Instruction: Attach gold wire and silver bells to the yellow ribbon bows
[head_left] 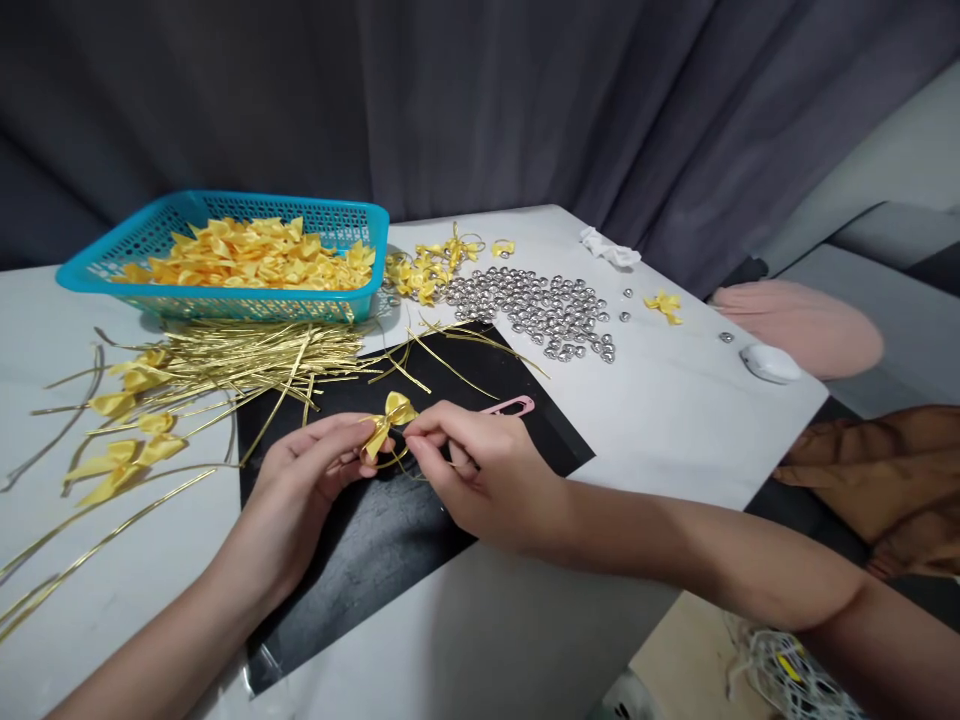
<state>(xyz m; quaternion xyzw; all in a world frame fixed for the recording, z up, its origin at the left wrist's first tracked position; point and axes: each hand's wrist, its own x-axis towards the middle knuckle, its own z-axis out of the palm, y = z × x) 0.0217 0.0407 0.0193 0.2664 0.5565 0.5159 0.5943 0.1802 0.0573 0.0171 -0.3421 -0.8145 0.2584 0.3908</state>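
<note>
Over a black mat (345, 570), my left hand (315, 460) pinches a small yellow ribbon bow (397, 408) between thumb and fingers. A thin gold cord (394, 460) loops below the bow. Close beside it, the closed fingertips of my right hand (487, 465) pinch at the cord by the bow's right side; the exact grip is partly hidden. Behind my right hand a pink looped handle (517, 405) shows; the rest of that tool is covered, and I cannot tell whether it touches the hand.
At back left stands a blue basket (225, 293) of yellow bows. Before it lie a pile of gold cords (255, 355) and several tied bows (120, 465). Silver heart-shaped beads (555, 305) spread behind the mat. A crumpled tissue (609, 248) and white mouse (771, 364) lie rightward.
</note>
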